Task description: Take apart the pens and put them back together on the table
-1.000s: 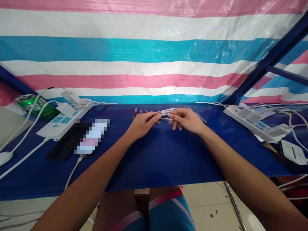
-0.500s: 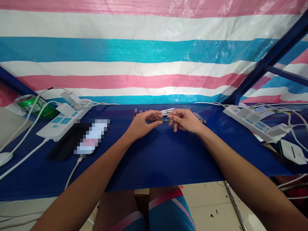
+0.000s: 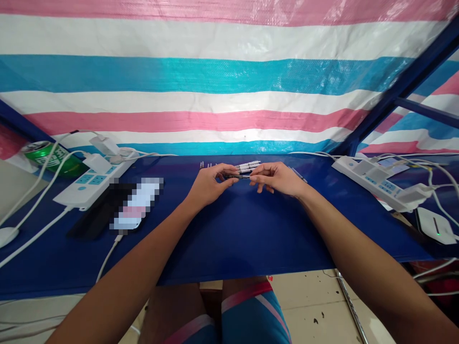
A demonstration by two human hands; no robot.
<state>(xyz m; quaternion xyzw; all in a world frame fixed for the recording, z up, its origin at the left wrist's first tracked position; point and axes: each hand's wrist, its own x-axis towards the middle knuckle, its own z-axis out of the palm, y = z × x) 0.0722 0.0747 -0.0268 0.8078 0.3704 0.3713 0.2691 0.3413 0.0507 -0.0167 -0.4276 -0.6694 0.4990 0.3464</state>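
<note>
My left hand (image 3: 211, 184) and my right hand (image 3: 275, 179) face each other over the blue table. Between their pinched fingertips lies a thin, dark pen refill (image 3: 244, 177), held level at both ends. The fingers hide much of it. Just behind the hands, several white pens (image 3: 248, 167) lie side by side on the table. Small grey-white pen caps (image 3: 206, 165) stand out behind my left hand, partly covered by it. Beside my right wrist are a few slim dark pen parts (image 3: 299, 174), also half hidden.
To the left, a phone (image 3: 136, 205) charges near a white power strip (image 3: 93, 184) and a green can (image 3: 53, 157). At right are another power strip (image 3: 380, 186), a white device (image 3: 436, 225) and cables. The blue tabletop (image 3: 244, 239) ends before my knees; a striped sheet (image 3: 229, 76) hangs behind.
Both hands have shifted very slightly left, still pinching the refill. Less of the dark parts shows beside my right wrist.
</note>
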